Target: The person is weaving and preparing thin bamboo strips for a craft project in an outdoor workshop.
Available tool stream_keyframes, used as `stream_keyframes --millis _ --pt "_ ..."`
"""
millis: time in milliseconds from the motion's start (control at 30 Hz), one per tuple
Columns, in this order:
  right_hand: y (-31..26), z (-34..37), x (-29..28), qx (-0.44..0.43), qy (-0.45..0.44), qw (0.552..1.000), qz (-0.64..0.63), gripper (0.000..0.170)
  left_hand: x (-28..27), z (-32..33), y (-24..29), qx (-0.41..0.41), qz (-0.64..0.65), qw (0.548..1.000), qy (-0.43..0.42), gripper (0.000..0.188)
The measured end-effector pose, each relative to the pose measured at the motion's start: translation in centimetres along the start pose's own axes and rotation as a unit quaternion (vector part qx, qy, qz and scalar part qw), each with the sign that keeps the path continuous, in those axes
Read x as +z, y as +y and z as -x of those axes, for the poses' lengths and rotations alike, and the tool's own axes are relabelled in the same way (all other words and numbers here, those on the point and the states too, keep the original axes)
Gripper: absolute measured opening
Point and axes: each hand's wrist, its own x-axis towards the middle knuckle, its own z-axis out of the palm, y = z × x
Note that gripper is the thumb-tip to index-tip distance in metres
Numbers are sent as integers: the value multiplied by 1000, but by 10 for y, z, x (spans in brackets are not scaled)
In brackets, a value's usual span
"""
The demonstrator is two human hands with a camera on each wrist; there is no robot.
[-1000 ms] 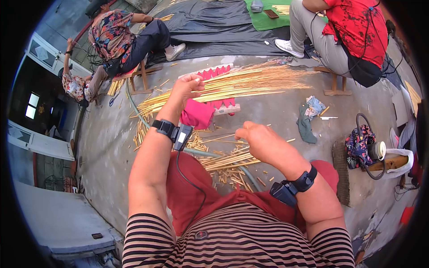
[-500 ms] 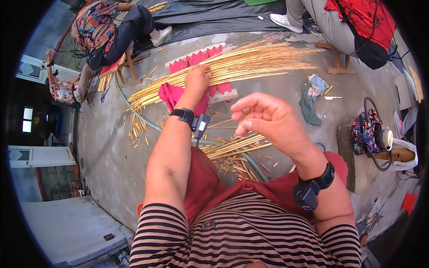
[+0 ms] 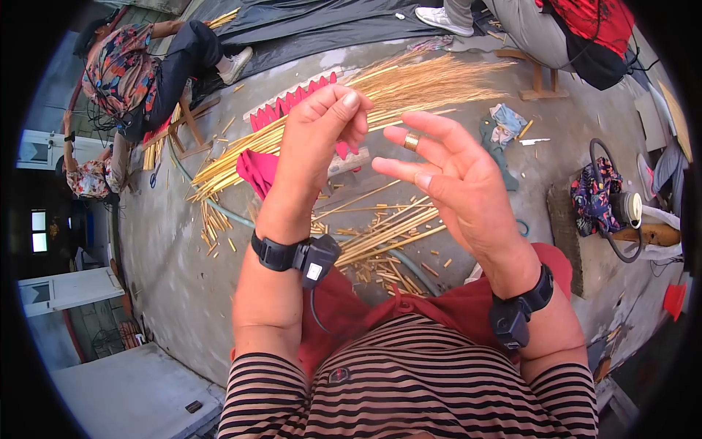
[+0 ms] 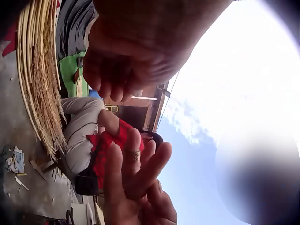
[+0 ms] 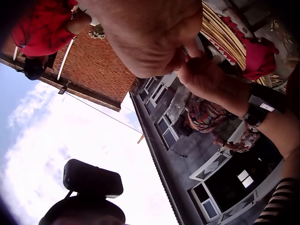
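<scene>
My left hand [image 3: 320,132] is raised over the near side of a long bundle of straw-coloured stalks [image 3: 409,82] with brushy ends. Its fingers curl loosely, thumb close to the index finger, and nothing shows in them. To its right, my right hand [image 3: 462,175] is held up with its fingers spread apart and a gold ring [image 3: 411,141] on one. In the left wrist view, the right hand's fingers [image 4: 134,157] stand apart with nothing between them. Beneath the bundle lies a support with red zigzag cloth [image 3: 274,113]; a magenta cloth [image 3: 256,172] lies next to it.
Loose stalks [image 3: 384,233] and short cut pieces lie on the concrete before my knees, with a hose [image 3: 230,212] running through them. Crumpled cloths [image 3: 506,124] and a white-bladed knife [image 3: 536,141] lie at right, near a flowered bag [image 3: 594,208]. Other people sit on wooden stools beyond.
My left hand has lifted from the stalk bundle and come up toward the right hand. The right hand's fingers, curled earlier, have spread. The head view has shifted.
</scene>
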Motion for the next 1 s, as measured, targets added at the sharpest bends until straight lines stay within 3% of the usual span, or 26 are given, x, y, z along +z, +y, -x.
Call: stream_keyframes --millis 33,133,233,333,633,867,1000 --pt "-1 0 0 -8 6 1000 -2 52 9 13 15 -11 -8 999 -38 24" --pt "-3 0 0 -22 9 1000 -12 55 38 38 39 4 -133 990 -41 26" --pt "-2 2 2 -24 0 1000 -15 58 37 46 38 12 -133 989 -66 27" --pt "-1 5 5 -23 -12 999 -21 60 32 52 42 -55 -80 993 -67 27" --pt "-4 6 15 -22 -51 996 -68 66 25 66 40 -47 40 998 -34 22" --pt "4 10 24 -62 -91 994 3 71 29 78 46 -21 -40 999 4 12" --pt "3 8 24 -54 -107 992 -42 71 20 83 50 -46 -27 999 -13 11"
